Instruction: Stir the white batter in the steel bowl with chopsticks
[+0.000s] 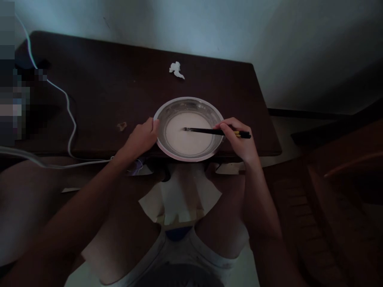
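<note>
A shiny metal bowl (167,109) stands at the front edge of a dark wooden table (119,99). It holds a pale, milky mixture (187,139). My left hand (143,137) is closed on the bowl's left rim, thumb on the edge. My right hand (237,139) pinches a pair of dark chopsticks (203,130) with yellow bands near the top. The chopsticks lie almost level over the bowl, tips pointing left and dipped into the mixture near its middle.
A crumpled white tissue (176,69) lies behind the bowl. A white cable (70,119) runs across the table's left side. A small light scrap (121,126) sits left of my left hand. Pale walls stand behind; dark wooden furniture (329,191) is to the right.
</note>
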{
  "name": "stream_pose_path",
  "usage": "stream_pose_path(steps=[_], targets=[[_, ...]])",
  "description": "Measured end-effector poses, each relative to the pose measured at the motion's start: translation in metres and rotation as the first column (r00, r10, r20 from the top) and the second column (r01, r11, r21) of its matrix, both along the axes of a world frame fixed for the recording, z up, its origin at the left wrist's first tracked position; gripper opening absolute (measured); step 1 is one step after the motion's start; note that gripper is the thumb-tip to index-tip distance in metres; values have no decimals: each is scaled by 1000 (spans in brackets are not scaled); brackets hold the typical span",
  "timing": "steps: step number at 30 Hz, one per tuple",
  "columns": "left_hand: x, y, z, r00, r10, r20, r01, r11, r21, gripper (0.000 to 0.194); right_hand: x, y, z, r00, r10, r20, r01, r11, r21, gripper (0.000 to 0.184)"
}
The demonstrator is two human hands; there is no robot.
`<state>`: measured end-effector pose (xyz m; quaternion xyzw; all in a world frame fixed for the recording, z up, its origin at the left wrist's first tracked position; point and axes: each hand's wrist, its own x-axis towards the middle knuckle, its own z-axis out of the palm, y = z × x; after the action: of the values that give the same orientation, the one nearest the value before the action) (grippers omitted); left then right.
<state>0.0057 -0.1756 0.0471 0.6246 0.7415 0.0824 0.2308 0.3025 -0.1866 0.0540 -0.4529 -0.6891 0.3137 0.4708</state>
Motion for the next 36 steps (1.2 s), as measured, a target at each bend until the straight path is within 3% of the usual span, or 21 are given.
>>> stream_pose_path(steps=[5, 11, 17, 22, 28, 30, 34, 36], targets=[[-3, 1, -5, 1000, 11, 3, -11, 999, 30, 38, 7, 3, 4, 977, -180, -111, 183, 983, 14, 27], [-5, 2, -5, 999, 12, 32, -12, 1000, 14, 37, -1, 4, 6, 1000, -10, -28, 8, 999, -49, 23], [-7, 2, -10, 933, -3, 361, -52, 989, 142, 35, 9, 4, 10, 981, -176, -86, 176, 984, -11, 25], [-8, -2, -14, 876, 83, 475, -177, 972, 157, 29, 5, 4, 7, 999, -2, -48, -1, 998, -59, 19], [-10, -8, -11, 826, 141, 545, -226, 970, 92, 26, 13, 5, 9, 977, -174, -123, 170, 984, -45, 24], [-10, -7, -10, 811, 146, 567, -229, 970, 79, 25, 8, 4, 9, 980, -143, -137, 133, 988, -79, 25], [-8, -1, -9, 836, 129, 534, -223, 968, 115, 24, -6, 4, 9, 999, 38, -35, -41, 996, -80, 24], [-7, 3, -10, 858, 113, 502, -209, 968, 139, 25, -5, 5, 10, 1000, 17, -17, -18, 998, -52, 24]])
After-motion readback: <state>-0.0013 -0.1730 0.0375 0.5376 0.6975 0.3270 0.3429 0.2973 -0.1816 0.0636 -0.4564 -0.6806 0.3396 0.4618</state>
